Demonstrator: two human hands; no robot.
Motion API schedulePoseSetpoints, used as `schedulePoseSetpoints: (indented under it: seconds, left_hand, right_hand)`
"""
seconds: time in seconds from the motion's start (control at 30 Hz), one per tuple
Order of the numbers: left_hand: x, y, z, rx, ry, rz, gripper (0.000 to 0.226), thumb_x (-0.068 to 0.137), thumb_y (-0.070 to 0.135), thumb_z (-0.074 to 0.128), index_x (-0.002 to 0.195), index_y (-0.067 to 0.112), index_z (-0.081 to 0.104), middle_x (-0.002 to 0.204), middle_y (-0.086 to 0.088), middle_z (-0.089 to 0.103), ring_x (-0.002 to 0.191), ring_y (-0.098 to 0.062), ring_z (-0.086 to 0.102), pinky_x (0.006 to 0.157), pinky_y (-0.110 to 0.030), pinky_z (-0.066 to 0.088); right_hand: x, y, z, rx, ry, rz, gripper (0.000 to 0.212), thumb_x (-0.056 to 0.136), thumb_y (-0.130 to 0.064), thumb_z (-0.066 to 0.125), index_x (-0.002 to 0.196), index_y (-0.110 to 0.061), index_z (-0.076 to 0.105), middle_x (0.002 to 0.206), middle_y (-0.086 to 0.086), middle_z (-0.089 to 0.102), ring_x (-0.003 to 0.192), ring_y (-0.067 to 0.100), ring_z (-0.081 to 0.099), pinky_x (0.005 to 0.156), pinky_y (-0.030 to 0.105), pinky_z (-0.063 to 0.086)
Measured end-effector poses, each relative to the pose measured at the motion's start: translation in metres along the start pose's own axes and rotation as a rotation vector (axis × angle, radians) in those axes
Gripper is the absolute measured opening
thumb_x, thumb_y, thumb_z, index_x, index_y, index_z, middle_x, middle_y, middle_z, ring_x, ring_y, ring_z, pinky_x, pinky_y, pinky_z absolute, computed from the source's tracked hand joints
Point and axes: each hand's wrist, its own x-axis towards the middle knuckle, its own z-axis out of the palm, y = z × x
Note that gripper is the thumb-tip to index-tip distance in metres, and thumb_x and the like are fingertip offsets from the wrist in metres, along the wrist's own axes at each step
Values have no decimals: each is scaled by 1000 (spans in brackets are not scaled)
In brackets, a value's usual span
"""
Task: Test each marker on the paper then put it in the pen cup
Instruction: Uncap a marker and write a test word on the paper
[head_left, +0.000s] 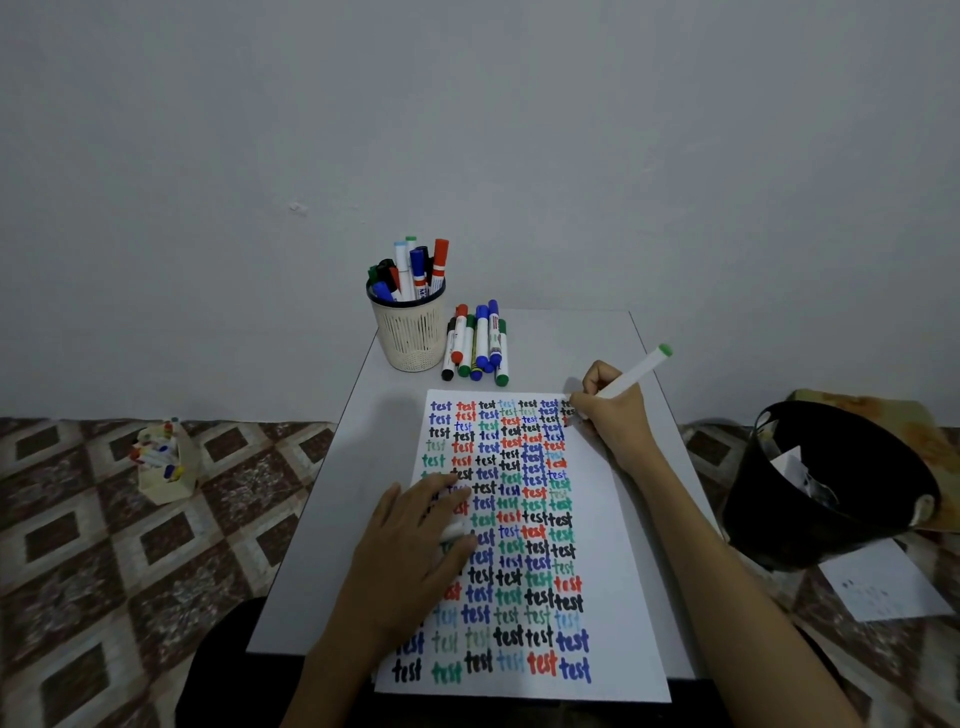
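Green-ended marker (634, 375), gripped in our right hand (618, 421), slants away rightward; pen cup (410, 332) stands forward-left; our left hand (415, 540) lies flat, pressing the paper (602, 561).

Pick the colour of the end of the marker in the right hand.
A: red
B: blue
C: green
C: the marker gripped by the right hand shows a green end, raised away from the paper.
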Motion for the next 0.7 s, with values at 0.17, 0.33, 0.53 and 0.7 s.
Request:
schedulePoseSetpoints:
  seconds: [0.17, 0.33, 0.53, 0.7]
  left_hand:
    - [0, -1, 0, 9, 0, 5, 57, 93, 59, 22, 139, 31, 42, 145, 16, 34, 134, 2, 26, 117, -37, 9]
    - [-1, -1, 0, 14, -9, 3, 60, 93, 61, 20, 140, 30, 41, 146, 16, 33, 135, 0, 26, 117, -36, 8]
    - [0, 0, 0, 24, -16, -2, 62, 92, 63, 18, 140, 30, 41, 146, 16, 33, 135, 1, 27, 117, -35, 8]
    - [0, -1, 1, 22, -6, 1, 62, 93, 62, 19, 140, 29, 42, 146, 15, 34, 136, 0, 26, 117, -36, 8]
  right_hand:
    - [-1, -1, -3, 65, 13, 15, 34, 75, 22, 48, 64, -9, 38, 49, -3, 40, 41, 3, 39, 40, 16, 36]
    - [-1, 1, 0, -1, 11, -6, 30, 75, 17, 54, 66, -8, 41, 56, 4, 40, 45, 4, 41, 43, 17, 38]
    - [-1, 0, -2, 44, -19, 12, 33, 75, 21, 52, 65, -8, 39, 56, 5, 38, 42, 4, 40, 40, 16, 37]
    - [0, 3, -3, 42, 27, 7, 35, 74, 20, 51, 63, -10, 38, 54, 3, 37, 43, 5, 37, 40, 16, 35]
